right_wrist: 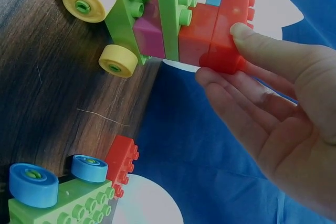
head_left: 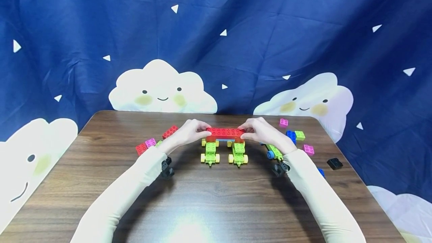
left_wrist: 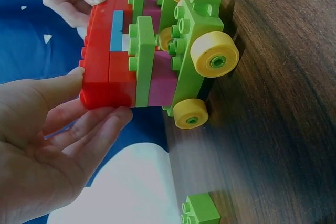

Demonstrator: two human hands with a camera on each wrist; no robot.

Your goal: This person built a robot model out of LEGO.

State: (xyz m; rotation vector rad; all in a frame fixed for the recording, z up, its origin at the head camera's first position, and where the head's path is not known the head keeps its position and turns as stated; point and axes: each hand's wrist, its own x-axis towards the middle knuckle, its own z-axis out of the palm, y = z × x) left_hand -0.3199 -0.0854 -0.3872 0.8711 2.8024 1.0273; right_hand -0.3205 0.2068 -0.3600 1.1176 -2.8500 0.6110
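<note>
A long red brick (head_left: 225, 133) bridges two green wheeled bases, the left base (head_left: 210, 153) and the right base (head_left: 238, 153), both on yellow wheels. My left hand (head_left: 189, 133) pinches the brick's left end between thumb and fingers. At its other end my right hand (head_left: 262, 132) pinches it the same way. Beneath the long brick, the left wrist view shows a smaller red brick (left_wrist: 122, 85), a blue brick (left_wrist: 117, 31), a green plate (left_wrist: 145, 61) and a magenta brick (left_wrist: 162, 78) stacked on the base. The far sides of the stacks are hidden.
Left of the build lie red bricks (head_left: 170, 132) and a pink brick (head_left: 150, 143). On the right are a green base with blue wheels (head_left: 275, 152), a blue brick (head_left: 290, 136), a lime brick (head_left: 300, 135), pink bricks (head_left: 308, 149) and a black brick (head_left: 335, 164) near the table edge.
</note>
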